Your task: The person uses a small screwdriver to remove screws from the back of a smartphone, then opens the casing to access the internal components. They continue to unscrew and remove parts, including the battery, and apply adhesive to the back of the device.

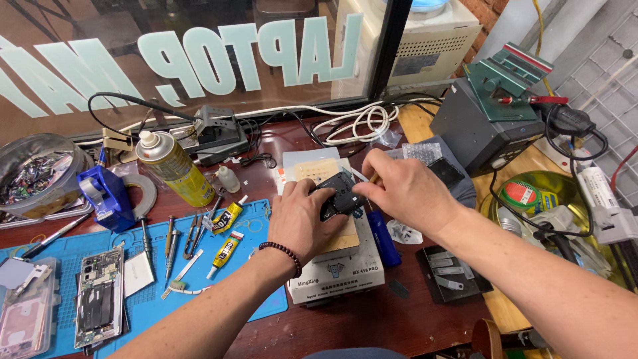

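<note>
On the white heating block (pixel 339 269) at the bench's middle, just right of the blue mat (pixel 149 266), the left hand (pixel 302 223) clamps a small black part (pixel 340 194). The right hand (pixel 402 189), touching the part's right edge, pinches a thin tool (pixel 357 174).

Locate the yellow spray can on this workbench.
In the head view, the yellow spray can stands upper left, behind the blue mat, between the blue tape dispenser and small clear bottle.

Matt black plastic part (pixel 339 194); matt blue rubbery mat (pixel 153 266); glossy dark wood table (pixel 372 326).
</note>
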`<state>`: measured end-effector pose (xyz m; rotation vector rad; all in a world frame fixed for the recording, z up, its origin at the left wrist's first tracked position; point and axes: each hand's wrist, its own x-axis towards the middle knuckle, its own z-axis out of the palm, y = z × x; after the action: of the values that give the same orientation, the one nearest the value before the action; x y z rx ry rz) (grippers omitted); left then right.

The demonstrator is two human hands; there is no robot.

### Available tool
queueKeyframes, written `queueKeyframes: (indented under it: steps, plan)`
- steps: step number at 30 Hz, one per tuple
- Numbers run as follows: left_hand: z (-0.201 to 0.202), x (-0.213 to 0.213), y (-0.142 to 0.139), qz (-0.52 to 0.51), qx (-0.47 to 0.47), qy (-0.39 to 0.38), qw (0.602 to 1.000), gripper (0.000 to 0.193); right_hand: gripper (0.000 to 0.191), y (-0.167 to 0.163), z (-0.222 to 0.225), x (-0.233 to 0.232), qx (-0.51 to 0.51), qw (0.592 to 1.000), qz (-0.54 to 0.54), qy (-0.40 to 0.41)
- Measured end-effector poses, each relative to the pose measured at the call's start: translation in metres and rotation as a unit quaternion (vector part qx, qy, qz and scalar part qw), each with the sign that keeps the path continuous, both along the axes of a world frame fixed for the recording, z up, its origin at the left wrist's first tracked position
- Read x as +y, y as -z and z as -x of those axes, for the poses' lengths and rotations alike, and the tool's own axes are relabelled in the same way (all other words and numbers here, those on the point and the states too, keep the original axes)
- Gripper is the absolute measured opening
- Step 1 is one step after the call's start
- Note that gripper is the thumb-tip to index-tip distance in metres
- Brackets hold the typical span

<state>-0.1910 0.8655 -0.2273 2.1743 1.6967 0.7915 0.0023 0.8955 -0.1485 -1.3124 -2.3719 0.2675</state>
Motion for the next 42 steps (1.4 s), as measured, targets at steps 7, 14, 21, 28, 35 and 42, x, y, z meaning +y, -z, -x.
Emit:
queueKeyframes:
  steps: [7,14,21,28,35,42]
  plan:
    - [0.001,0.001,0.000,0.011,-0.009,-0.006,1.000,0.053,0.028,0.000,0.004,-0.002,0.013,1.000,-0.005,-0.018]
    - [0.004,0.003,-0.004,0.021,0.003,-0.002,1.000,0.047,0.025,0.001,0.005,-0.001,0.005,1.000,0.009,0.000]
    - [0.004,0.001,-0.007,0.018,0.011,-0.006,1.000,0.047,0.028,-0.004,0.007,-0.004,-0.054,0.995,0.069,0.046]
    - [0.006,0.001,-0.005,0.005,0.004,-0.009,1.000,0.048,0.029,-0.006,0.007,0.001,-0.014,0.999,0.041,-0.005]
    - [0.006,0.001,-0.004,0.009,0.014,-0.008,1.000,0.048,0.027,0.001,0.010,-0.004,0.008,1.000,0.018,0.012]
    - [0.008,0.001,-0.003,-0.010,0.008,-0.010,1.000,0.050,0.027,-0.001,0.013,-0.004,0.006,1.000,0.017,0.019]
